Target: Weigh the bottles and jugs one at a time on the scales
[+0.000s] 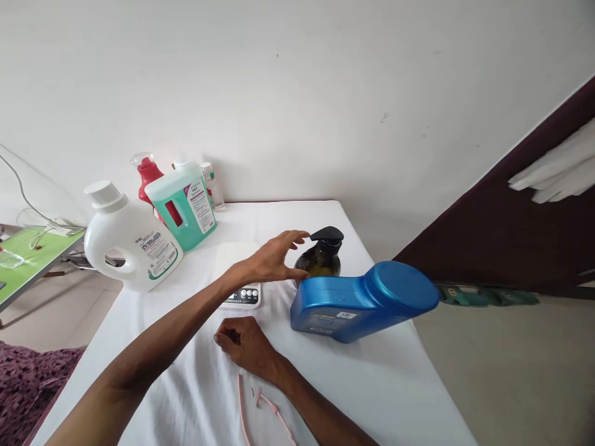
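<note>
The left hand (274,257) reaches across the white-covered worktop (372,384) with fingers spread and empty, its fingertips just beside, perhaps touching, the dark amber pump bottle with a black dispenser head (321,255). The right hand (244,344) rests clenched on the cloth, near the blue plastic jug lying on its side (357,302).

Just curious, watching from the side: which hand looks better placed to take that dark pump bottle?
Probably the left hand: it is open and stretched out, fingertips right beside the dark pump bottle. The right hand rests curled on the white tablecloth, farther back.
</note>
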`<control>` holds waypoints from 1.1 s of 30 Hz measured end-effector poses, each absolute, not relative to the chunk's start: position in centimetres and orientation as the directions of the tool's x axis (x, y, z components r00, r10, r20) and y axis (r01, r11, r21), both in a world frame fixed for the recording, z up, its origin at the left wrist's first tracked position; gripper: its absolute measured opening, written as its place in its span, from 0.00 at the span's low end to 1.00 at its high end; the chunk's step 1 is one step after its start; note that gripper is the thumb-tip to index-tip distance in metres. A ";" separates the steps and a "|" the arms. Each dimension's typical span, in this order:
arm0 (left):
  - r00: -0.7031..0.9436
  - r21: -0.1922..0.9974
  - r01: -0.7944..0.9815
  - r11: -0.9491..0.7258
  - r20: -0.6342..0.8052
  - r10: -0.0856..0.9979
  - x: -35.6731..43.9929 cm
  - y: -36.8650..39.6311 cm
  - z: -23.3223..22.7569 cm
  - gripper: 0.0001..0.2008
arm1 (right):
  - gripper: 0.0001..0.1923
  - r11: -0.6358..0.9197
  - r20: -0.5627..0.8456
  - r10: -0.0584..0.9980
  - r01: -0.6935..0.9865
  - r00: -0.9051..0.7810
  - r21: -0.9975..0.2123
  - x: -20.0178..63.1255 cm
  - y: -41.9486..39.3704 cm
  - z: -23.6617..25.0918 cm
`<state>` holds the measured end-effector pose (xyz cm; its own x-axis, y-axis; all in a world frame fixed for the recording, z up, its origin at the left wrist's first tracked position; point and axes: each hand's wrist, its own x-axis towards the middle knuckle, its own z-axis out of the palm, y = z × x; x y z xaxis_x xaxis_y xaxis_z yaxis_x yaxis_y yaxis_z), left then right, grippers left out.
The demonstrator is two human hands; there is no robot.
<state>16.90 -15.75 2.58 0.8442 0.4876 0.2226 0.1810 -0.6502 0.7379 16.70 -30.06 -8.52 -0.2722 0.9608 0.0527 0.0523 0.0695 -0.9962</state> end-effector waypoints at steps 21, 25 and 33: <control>0.605 0.822 0.254 -0.510 0.276 0.747 11.6 -13.8 6.2 0.22 | 0.11 0.062 0.029 0.956 0.106 -0.291 -0.992 16.9 -30.1 -8.6; 0.540 0.769 0.372 -0.521 0.277 0.795 6.6 -13.8 7.6 0.18 | 0.12 0.080 0.038 0.955 0.134 -0.296 -0.988 16.9 -30.1 -8.7; 0.541 0.720 0.449 -0.530 0.252 0.802 4.7 -14.2 5.3 0.18 | 0.14 0.027 -0.017 0.947 0.133 -0.321 -0.991 17.0 -30.1 -8.5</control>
<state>4.72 -14.19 5.28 0.5413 0.8021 0.2524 0.4493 -0.5296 0.7195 17.02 -30.14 -8.47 -0.3210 0.9469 -0.0174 0.1326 0.0268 -0.9908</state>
